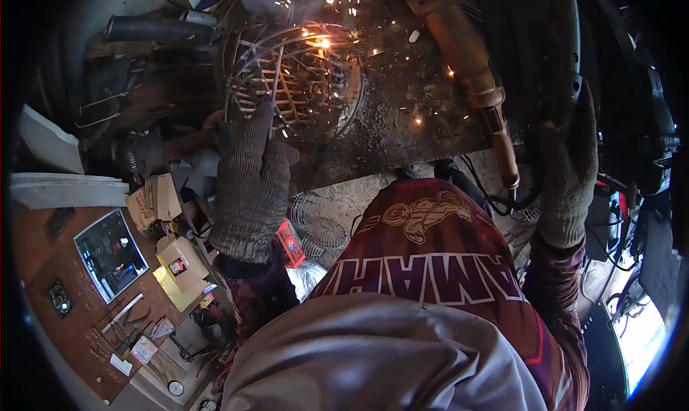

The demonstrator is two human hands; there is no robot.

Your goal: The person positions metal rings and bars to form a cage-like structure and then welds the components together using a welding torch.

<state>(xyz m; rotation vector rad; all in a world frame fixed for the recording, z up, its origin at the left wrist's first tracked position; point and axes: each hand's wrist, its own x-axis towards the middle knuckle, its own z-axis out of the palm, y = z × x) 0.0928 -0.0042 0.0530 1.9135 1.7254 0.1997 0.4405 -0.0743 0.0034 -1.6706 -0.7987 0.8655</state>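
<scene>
My left hand (255, 178), in a grey knitted glove, is closed at the near side of a round wire grate (286, 95). Between its fingertips a thin metal rod (277, 73) points away over the grate's bars. At the far rim of the grate a spot glows bright orange; sparks fly and smoke rises around it. My right hand (570, 170), gloved alike, is at the near end of a long dark metal tube (567, 45), with thumb and fingers on either side. Its palm side is hidden.
The grate lies on a dark, stained metal table (391, 117). An angle grinder (456, 41) rests there, its cord hanging over the near edge. Wire coils (319, 231) and a red box (290, 244) are below. At left stands a brown board (54, 267) with tools and cardboard boxes (183, 267).
</scene>
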